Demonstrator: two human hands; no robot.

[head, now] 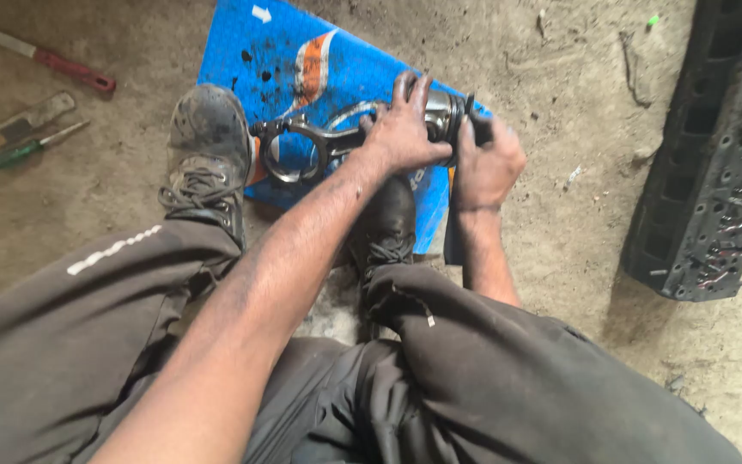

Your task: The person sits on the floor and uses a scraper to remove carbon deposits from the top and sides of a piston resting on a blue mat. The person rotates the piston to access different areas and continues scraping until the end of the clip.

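Nearest, dark trousers (491, 387) fill the lower view and hide most of the floor between the legs. One boot (386, 225) is largely covered by the forearm; the other boot (208, 159) rests on the edge of a blue sheet (242, 51). On that sheet lies a piston with connecting rod (319, 142). The left hand (401, 129) is spread and clamped over the piston's crown end, hiding it. The right hand (487, 167) grips the far end, fingers curled; what they pinch I cannot tell. Beyond, a cylinder head (714, 163) runs out of view.
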